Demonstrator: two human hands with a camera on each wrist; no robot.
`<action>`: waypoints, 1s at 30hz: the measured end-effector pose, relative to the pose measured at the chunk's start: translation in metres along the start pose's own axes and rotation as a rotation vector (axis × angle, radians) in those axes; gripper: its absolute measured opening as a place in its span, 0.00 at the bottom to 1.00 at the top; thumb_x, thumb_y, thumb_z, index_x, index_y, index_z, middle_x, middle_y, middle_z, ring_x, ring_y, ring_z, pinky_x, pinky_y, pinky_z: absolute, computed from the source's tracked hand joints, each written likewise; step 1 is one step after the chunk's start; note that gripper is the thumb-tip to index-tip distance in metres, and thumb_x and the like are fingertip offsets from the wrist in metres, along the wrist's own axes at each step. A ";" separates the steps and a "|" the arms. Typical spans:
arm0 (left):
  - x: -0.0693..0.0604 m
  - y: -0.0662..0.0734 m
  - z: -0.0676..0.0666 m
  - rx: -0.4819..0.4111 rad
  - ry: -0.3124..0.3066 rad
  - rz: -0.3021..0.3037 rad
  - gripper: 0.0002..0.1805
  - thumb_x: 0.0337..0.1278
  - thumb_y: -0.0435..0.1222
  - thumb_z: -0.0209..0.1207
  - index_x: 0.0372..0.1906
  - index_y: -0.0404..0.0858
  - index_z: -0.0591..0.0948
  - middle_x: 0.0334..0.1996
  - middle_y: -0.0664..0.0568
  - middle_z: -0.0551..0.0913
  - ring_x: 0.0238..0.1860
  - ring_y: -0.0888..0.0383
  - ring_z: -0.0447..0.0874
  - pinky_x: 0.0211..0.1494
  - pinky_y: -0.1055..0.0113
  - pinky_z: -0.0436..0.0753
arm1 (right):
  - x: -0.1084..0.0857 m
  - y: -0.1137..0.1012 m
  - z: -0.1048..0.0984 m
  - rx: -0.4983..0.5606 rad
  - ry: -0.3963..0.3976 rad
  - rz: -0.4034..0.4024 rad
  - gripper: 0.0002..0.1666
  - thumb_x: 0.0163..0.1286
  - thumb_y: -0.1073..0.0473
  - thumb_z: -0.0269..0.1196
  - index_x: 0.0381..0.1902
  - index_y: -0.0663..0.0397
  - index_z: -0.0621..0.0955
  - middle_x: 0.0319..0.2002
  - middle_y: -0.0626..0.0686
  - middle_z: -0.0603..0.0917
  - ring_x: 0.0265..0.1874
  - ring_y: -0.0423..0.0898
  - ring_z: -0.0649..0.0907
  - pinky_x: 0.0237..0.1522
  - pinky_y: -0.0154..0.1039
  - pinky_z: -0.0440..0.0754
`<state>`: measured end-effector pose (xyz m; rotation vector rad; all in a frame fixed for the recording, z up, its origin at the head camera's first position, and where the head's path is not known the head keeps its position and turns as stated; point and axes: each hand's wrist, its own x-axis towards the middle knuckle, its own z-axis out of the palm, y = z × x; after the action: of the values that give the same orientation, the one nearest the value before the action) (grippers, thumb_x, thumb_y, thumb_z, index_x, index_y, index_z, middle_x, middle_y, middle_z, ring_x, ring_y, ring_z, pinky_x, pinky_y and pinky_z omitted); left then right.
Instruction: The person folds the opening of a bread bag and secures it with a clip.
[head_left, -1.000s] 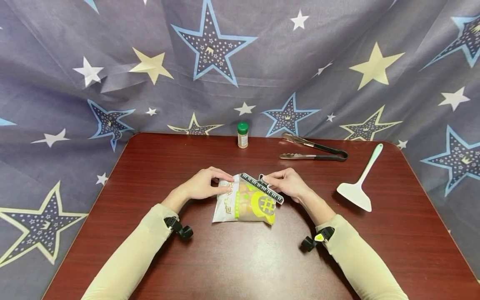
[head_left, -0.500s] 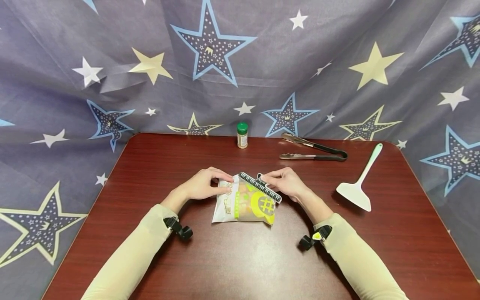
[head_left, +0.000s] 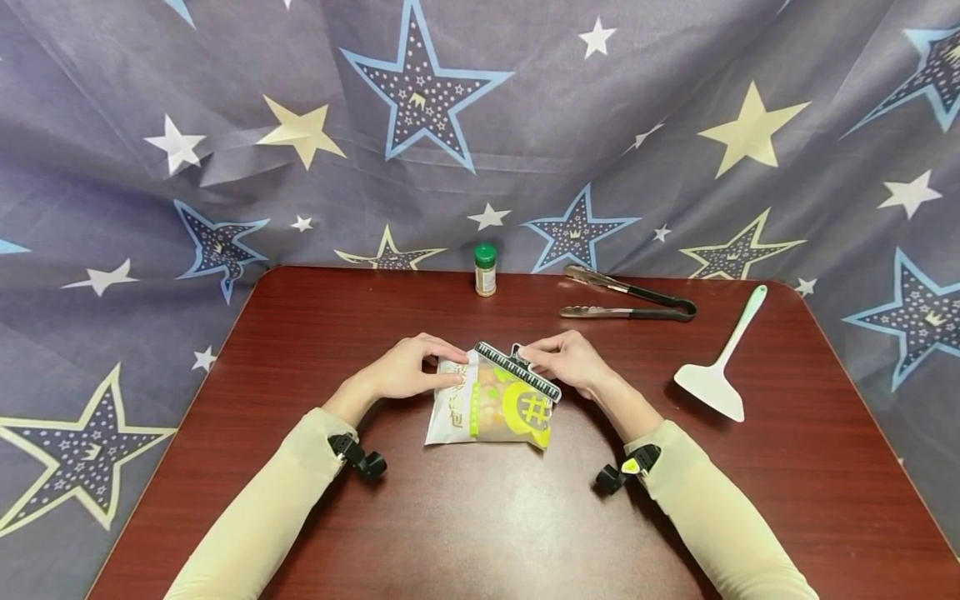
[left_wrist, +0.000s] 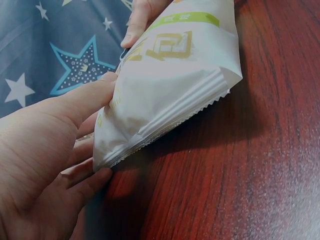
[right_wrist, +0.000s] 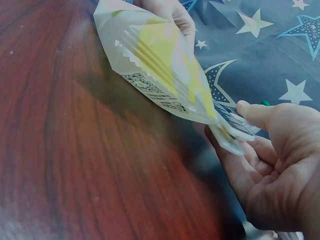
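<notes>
A white, yellow-green and clear snack bag (head_left: 491,417) lies on the table in the head view. My left hand (head_left: 405,367) grips its upper left end, thumb on top; in the left wrist view the other fingers go behind and under the bag (left_wrist: 160,90). Slanting across the bag's upper right corner is a wide bag clip (head_left: 517,372) with a piano-key pattern. My right hand (head_left: 567,363) pinches the clip's handle between thumb and fingers. In the right wrist view the bag's gathered edge meets the clip (right_wrist: 232,120); how firmly it clamps I cannot tell.
Behind the bag stands a green-capped seasoning bottle (head_left: 485,271). Metal tongs with black handles (head_left: 633,300) lie at the back right. A pale spatula (head_left: 716,379) lies to the right. A star-patterned curtain (head_left: 525,167) hangs along the table's back edge.
My right hand and the clip have shifted slightly to the left and away from me along the bag's corner. My left hand and the bag stay almost where they were.
</notes>
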<state>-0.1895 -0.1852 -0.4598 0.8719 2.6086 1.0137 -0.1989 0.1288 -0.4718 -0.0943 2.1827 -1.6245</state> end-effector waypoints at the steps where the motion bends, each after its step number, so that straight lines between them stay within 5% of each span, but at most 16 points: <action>1: 0.000 0.000 0.000 0.000 0.000 -0.001 0.18 0.64 0.42 0.73 0.58 0.47 0.90 0.59 0.52 0.90 0.63 0.50 0.81 0.64 0.52 0.81 | 0.000 0.000 0.000 -0.002 0.000 0.000 0.22 0.75 0.54 0.70 0.56 0.67 0.88 0.51 0.66 0.91 0.36 0.41 0.90 0.45 0.42 0.92; 30: 0.001 -0.001 -0.001 0.004 0.003 0.009 0.18 0.64 0.42 0.73 0.58 0.47 0.90 0.58 0.52 0.90 0.62 0.50 0.82 0.63 0.52 0.81 | 0.009 -0.003 0.001 -0.034 -0.023 0.016 0.21 0.74 0.52 0.70 0.55 0.63 0.89 0.53 0.64 0.91 0.41 0.45 0.91 0.47 0.44 0.92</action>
<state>-0.1914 -0.1854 -0.4603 0.8846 2.6124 1.0132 -0.2069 0.1241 -0.4721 -0.1049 2.1888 -1.5708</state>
